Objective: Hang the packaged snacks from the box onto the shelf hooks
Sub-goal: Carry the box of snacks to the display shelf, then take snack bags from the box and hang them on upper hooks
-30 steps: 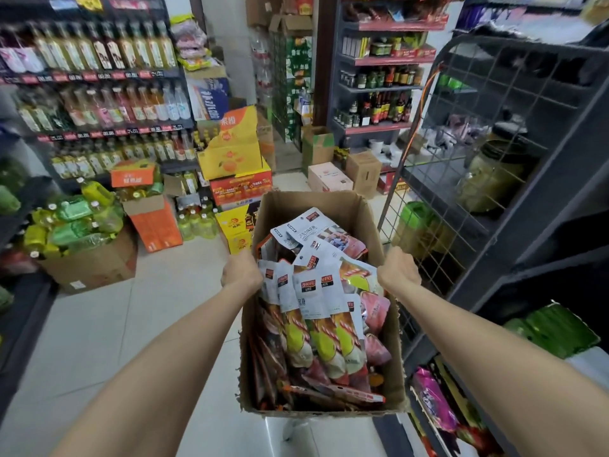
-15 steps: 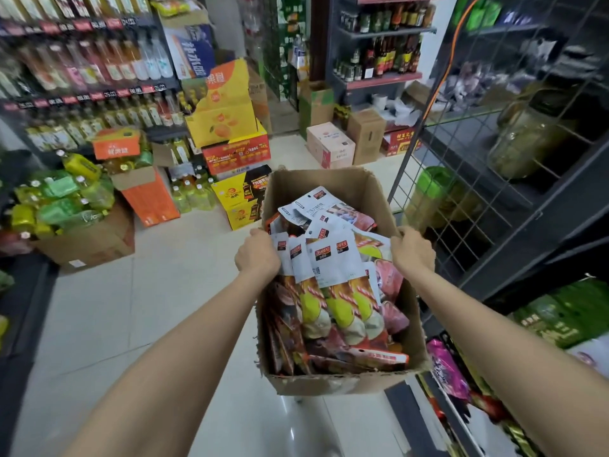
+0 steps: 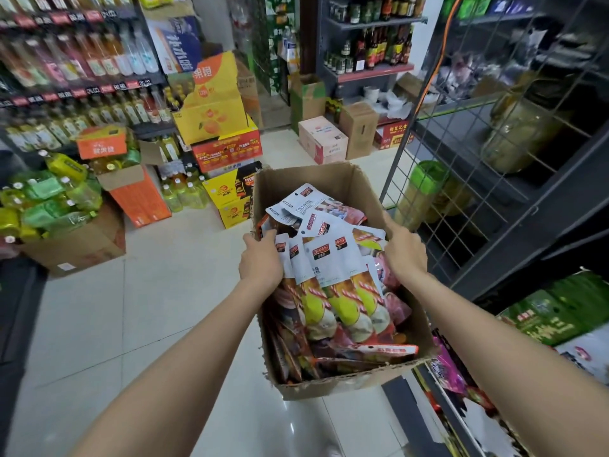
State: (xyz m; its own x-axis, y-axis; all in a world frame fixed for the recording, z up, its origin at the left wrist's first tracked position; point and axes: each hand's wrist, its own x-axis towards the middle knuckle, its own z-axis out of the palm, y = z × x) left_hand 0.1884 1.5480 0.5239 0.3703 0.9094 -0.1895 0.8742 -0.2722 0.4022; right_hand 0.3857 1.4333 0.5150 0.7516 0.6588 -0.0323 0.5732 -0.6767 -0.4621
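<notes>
Shop aisles are closing in on both sides: drink bottles point(image 3: 99, 61) on shelving well off to the left of the hands, a wire rack point(image 3: 494, 179) just right of the right hand. Between the two hands a box point(image 3: 333, 179) is being held up above the tiled floor point(image 3: 131, 324), open top facing the camera, and the snacks point(image 3: 333, 291) are lying inside it in a loose heap.

Left hand point(image 3: 262, 262) is gripping the box's left wall, its fingers point(image 3: 268, 237) curling over the rim and touching the nearest packs. Right hand point(image 3: 403, 250) is gripping the right wall the same way; its fingertips are hidden behind the rim, so how far they are reaching in cannot be told.

Top three packs are lying side by side directly between the hands, long axes running away from the camera, white header ends level with the knuckles and picture ends toward the wrists. They are sitting closer to the left fingers, which look best placed to pinch a header once the box is set down.

Readable writing is scarce: the white headers are carrying a dark red-and-black logo that seems to read "ZPANPEI", uncertainly. Price tags on the bottle shelves are too blurred to read.
</notes>
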